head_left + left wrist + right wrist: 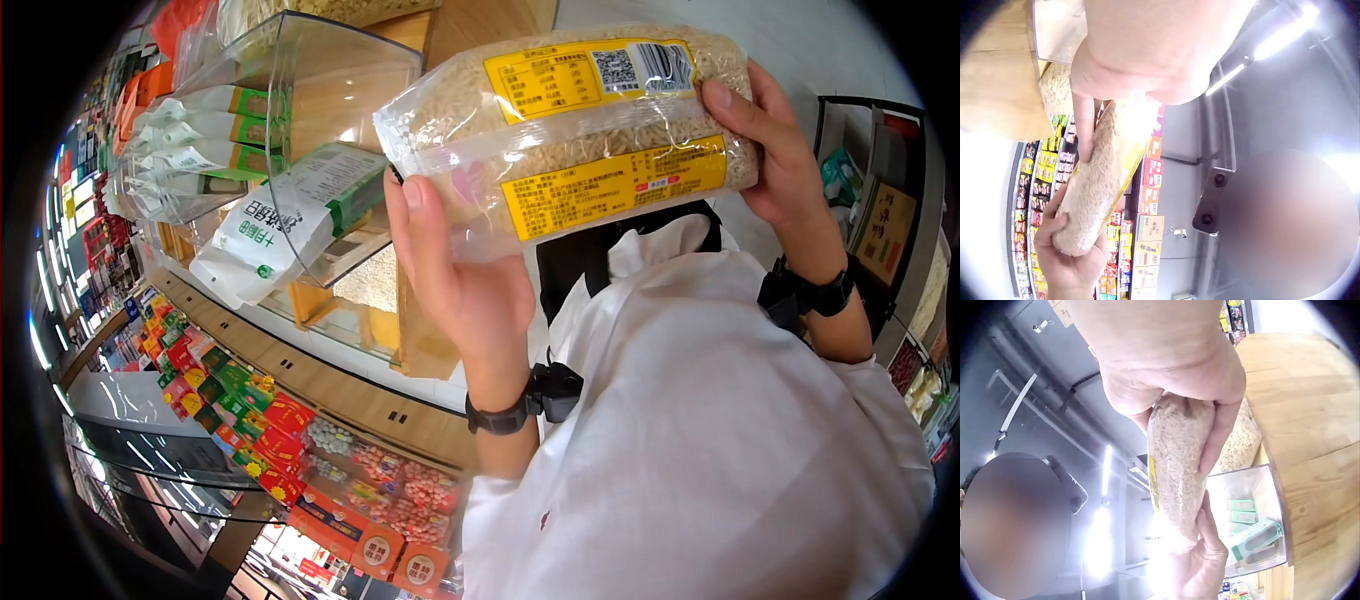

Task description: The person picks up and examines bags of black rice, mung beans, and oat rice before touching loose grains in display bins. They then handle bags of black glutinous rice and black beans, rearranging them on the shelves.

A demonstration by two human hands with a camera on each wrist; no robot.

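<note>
A clear plastic bag of pale grain (620,130) with yellow printed labels is held lengthwise in front of the chest, its label side facing up. My left hand (460,290) grips the sealed left end, thumb on the near face, the other fingers mostly hidden behind. The right hand (775,150) holds the opposite end, thumb over the labelled face and fingers around the back. From the left wrist, the plump grain bag (1097,181) spans between both hands. In the right wrist view the bag (1179,450) lies between palm and fingers.
At the left, a clear plastic bin (340,60) holds white-and-green packets (300,215). Below it run shelves of colourful boxed goods (285,420). A wooden counter (1310,425) lies beside the hands, with another grain bag (1241,440) near it. A black-framed rack (880,200) stands right.
</note>
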